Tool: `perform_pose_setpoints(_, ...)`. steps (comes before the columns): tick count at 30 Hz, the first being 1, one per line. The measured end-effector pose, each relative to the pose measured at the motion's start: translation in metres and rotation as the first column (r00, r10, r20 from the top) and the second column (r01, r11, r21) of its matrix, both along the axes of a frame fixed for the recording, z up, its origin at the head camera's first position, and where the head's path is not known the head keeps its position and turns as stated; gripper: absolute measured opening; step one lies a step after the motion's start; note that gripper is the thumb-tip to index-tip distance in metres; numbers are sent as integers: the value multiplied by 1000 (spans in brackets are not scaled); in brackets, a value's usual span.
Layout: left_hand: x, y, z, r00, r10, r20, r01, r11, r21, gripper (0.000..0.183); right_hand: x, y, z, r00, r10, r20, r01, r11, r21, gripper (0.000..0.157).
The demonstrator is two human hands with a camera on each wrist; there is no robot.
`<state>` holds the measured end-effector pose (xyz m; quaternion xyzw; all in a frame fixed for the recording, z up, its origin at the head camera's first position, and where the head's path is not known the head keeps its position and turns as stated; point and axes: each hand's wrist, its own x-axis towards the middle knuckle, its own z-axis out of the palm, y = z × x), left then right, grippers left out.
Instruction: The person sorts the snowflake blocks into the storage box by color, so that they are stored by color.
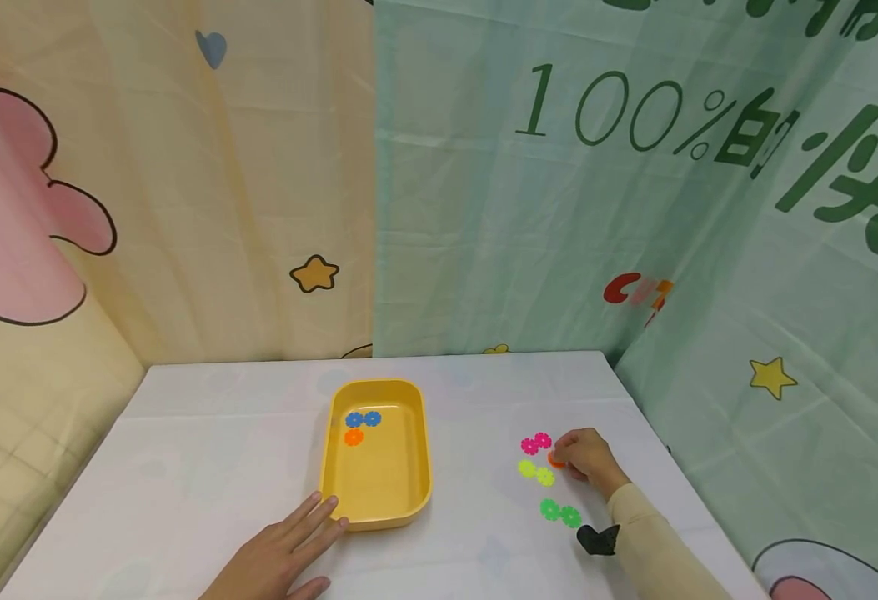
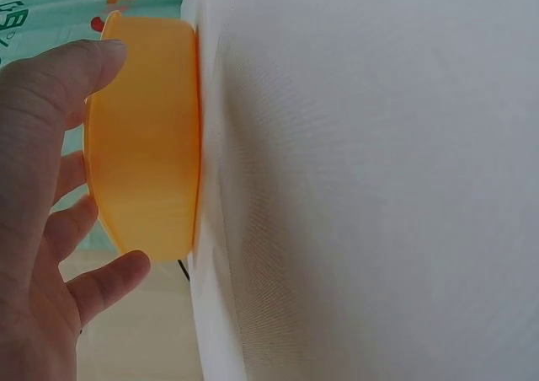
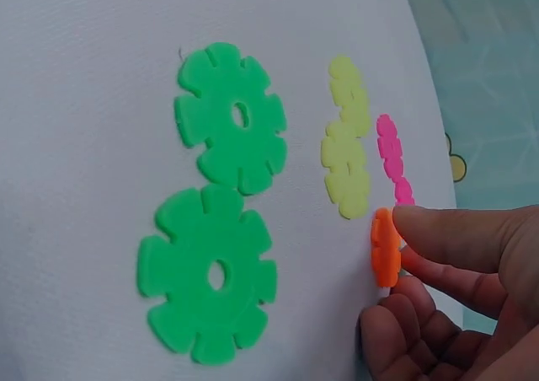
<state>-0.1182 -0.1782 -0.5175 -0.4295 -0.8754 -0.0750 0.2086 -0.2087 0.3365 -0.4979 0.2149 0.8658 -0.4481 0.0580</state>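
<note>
Head: green cloth (image 1: pixel 469 208) reads "100%"; the right hand (image 1: pixel 589 458) pinches an orange disc (image 1: pixel 554 460) beside pink discs (image 1: pixel 542 442) on the bench (image 1: pixel 476 400). Left wrist: the left hand (image 2: pixel 38 170), grip spread, touches the yellow tray (image 2: pixel 147 145). Right wrist: green discs (image 3: pixel 227 166) and yellow discs (image 3: pixel 338 174) lie nearby.

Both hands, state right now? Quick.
Left hand: open, fingers spread at the near edge of the yellow tray.
Right hand: closed, pinching an orange notched disc between thumb and fingers.
</note>
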Motion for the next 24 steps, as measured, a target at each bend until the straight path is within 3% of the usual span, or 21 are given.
perform_pose_setpoints(10, 2, 0, 1, 999, 31, 29, -32, 999, 8, 71, 3, -7, 0, 998, 53, -16, -51, 992, 117, 12)
perform_pose_setpoints(24, 3, 0, 2, 993, 62, 96, -60, 998, -26, 68, 3, -4, -1, 996, 94, -11, -90, 977, 196, 17)
